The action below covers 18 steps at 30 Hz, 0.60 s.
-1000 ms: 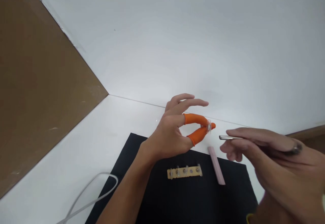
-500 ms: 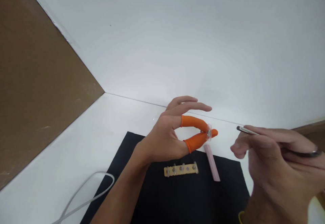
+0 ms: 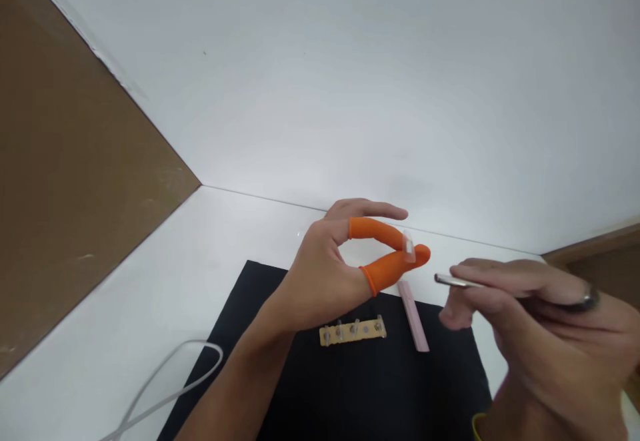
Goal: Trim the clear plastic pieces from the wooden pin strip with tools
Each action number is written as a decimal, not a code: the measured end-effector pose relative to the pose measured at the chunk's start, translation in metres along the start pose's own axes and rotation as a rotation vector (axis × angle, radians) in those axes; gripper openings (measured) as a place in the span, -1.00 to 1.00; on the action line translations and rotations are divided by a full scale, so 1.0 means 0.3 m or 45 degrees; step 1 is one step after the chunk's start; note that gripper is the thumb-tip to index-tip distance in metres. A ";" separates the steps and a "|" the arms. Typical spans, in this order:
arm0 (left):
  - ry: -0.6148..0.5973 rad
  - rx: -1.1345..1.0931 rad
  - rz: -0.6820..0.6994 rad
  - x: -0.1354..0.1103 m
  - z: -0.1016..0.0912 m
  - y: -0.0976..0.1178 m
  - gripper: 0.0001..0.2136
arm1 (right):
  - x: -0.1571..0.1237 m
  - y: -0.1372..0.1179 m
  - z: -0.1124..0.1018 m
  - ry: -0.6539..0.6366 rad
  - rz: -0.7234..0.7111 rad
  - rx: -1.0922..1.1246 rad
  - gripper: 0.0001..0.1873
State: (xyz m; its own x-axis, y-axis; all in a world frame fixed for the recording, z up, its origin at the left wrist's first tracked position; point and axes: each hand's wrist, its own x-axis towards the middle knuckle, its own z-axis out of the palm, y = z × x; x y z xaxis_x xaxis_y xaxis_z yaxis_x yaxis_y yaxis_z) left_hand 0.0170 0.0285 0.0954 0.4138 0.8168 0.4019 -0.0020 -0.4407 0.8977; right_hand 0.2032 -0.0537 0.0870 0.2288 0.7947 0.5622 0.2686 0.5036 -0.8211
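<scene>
My left hand (image 3: 345, 258) is raised above a black mat (image 3: 350, 388). Its thumb and forefinger wear orange finger cots and pinch a small clear part (image 3: 409, 246); the other fingers are stretched out. My right hand (image 3: 540, 321) is closed round a thin metal tool (image 3: 510, 289) whose tip points left, a short way right of the clear part and apart from it. On the mat below lies a tan strip (image 3: 353, 331) with several small clear parts set in it, and a pink bar (image 3: 413, 306) beside it.
The mat rests on a white table (image 3: 150, 294) against a white wall (image 3: 350, 81). A white cable (image 3: 170, 381) loops at the lower left. A brown panel (image 3: 65, 161) stands on the left.
The tool tip rose and drew back to the right half a second ago, then came down and left toward the pinched part. My left hand stayed in place, still pinching.
</scene>
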 end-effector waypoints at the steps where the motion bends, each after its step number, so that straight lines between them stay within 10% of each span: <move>1: 0.005 -0.013 -0.086 -0.001 0.001 0.010 -0.89 | 0.000 -0.001 -0.006 -0.059 0.002 0.009 -0.73; 7: 0.009 0.026 -0.170 -0.026 -0.005 0.034 -0.90 | 0.001 0.006 -0.002 0.220 -0.005 -0.059 -0.83; 13: -0.025 0.109 -0.136 -0.036 -0.006 0.042 -0.92 | 0.006 0.010 -0.025 -0.176 -0.024 0.070 -0.71; 18: 0.010 0.144 -0.077 -0.046 -0.011 0.040 -0.92 | 0.004 0.016 -0.001 0.202 -0.060 -0.006 -0.82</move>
State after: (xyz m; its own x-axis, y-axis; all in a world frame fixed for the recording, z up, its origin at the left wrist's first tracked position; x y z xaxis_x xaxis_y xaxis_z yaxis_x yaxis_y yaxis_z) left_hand 0.0082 0.0134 0.1013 0.4031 0.8459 0.3494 0.1255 -0.4292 0.8944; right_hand 0.2051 -0.0506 0.0838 0.3609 0.7064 0.6089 0.2867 0.5372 -0.7932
